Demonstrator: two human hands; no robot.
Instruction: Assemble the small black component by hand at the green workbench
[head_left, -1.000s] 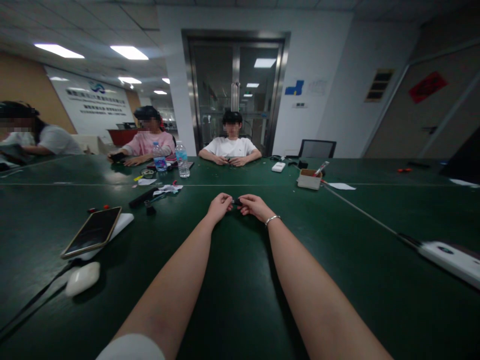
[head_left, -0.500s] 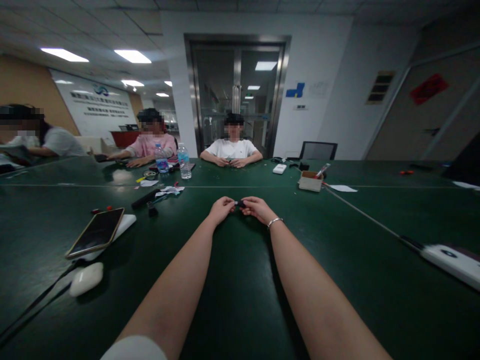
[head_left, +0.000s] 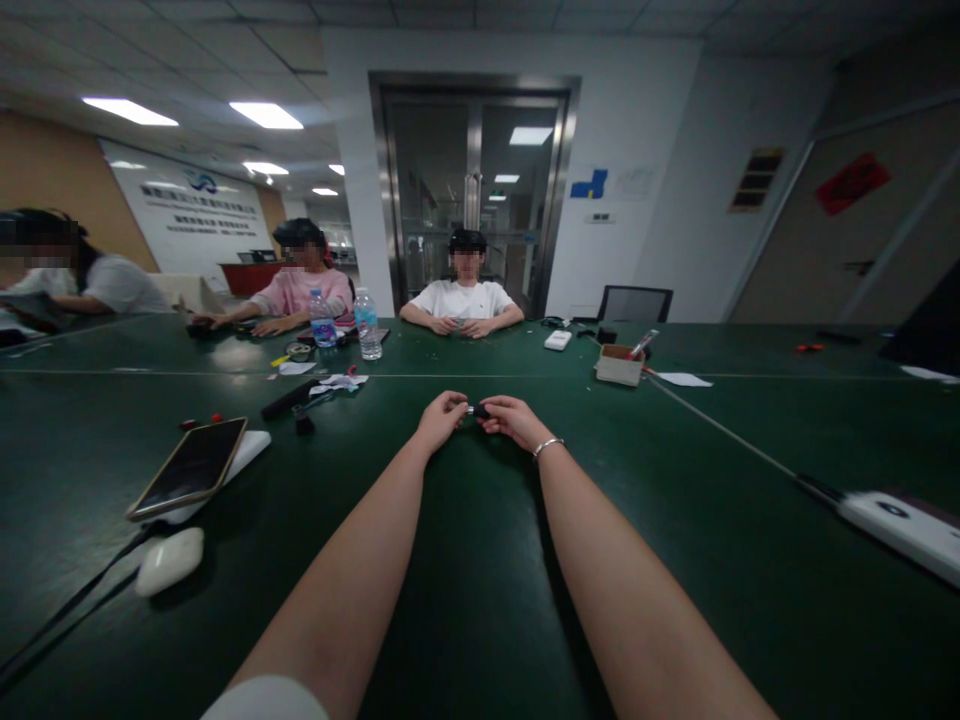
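Over the green table (head_left: 480,560), a small black object (head_left: 480,410) with a silvery end spans the gap between my two hands. My right hand (head_left: 514,420), with a silver bangle at its wrist, pinches the black part. The fingertips of my left hand (head_left: 442,420) are closed at the silvery end, which they partly hide. The object lies roughly level, and its finer details are too small to make out.
A phone (head_left: 191,468) on a white item and a white case (head_left: 171,562) lie at left. Behind them are paper scraps (head_left: 337,383) and bottles (head_left: 367,325). A small box (head_left: 619,366) and a white device (head_left: 896,520) are at right. People sit across the table.
Slightly more of the silvery end shows between my fingertips. Both hands stay nearly in place, while the view has shifted a little.
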